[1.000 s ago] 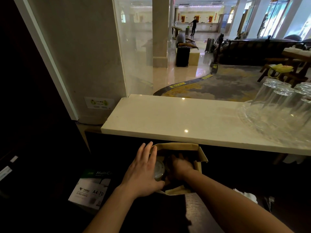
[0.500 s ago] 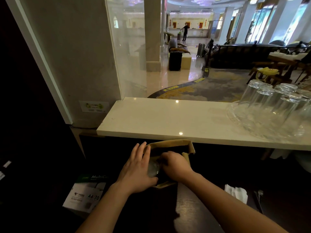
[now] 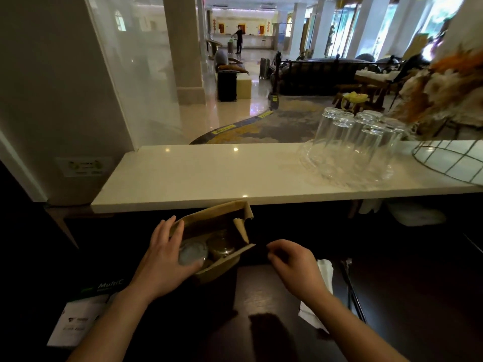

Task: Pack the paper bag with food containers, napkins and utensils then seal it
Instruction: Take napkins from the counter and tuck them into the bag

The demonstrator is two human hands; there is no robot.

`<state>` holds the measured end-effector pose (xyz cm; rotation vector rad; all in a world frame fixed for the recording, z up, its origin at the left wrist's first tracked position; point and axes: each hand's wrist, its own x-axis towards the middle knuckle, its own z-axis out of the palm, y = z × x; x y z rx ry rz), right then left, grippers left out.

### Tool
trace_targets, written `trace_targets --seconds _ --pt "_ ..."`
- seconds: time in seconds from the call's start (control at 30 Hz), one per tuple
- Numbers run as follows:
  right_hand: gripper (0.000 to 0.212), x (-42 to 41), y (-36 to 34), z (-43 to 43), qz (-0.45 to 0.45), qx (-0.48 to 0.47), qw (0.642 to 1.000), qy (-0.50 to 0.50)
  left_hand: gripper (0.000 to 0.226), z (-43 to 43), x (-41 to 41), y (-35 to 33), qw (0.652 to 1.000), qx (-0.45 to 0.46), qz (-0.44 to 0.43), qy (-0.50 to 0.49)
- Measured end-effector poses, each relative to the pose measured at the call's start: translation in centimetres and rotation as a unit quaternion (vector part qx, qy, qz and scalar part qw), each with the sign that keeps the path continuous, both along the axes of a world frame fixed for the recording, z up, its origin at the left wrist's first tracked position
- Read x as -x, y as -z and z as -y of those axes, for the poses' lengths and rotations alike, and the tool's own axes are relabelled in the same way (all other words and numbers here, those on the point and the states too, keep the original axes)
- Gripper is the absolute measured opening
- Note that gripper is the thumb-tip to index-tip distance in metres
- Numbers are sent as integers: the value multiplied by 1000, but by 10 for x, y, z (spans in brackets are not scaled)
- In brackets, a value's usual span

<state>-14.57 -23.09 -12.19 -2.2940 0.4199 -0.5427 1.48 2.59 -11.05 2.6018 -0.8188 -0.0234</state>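
An open paper bag stands on a dark table below a pale counter. The left hand curls around a clear container at the bag's mouth. The right hand hovers just beside the bag, fingers loosely curled and empty.

One head-worn wide-angle camera, aimed forward and down. Close, low centre: left hand, right hand, paper bag; white counter mid-frame, lobby far behind.
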Motion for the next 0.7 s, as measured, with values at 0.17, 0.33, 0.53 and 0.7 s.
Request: trace_targets --seconds 0.17,0.33,0.53,0.7 --pt "21 31 48 50 -127 -18 983 132 107 0 1 2 1000 5 12 3" --pt "29 55 87 87 -257 3 942 217 108 2 2 2 1000 -1 18 1" --pt "26 56 104 103 -342 19 915 214 108 3 7 2 1000 -4 23 -2" --pt "34 54 107 108 -371 16 907 197 108 3 10 4 1000 0 24 -3"
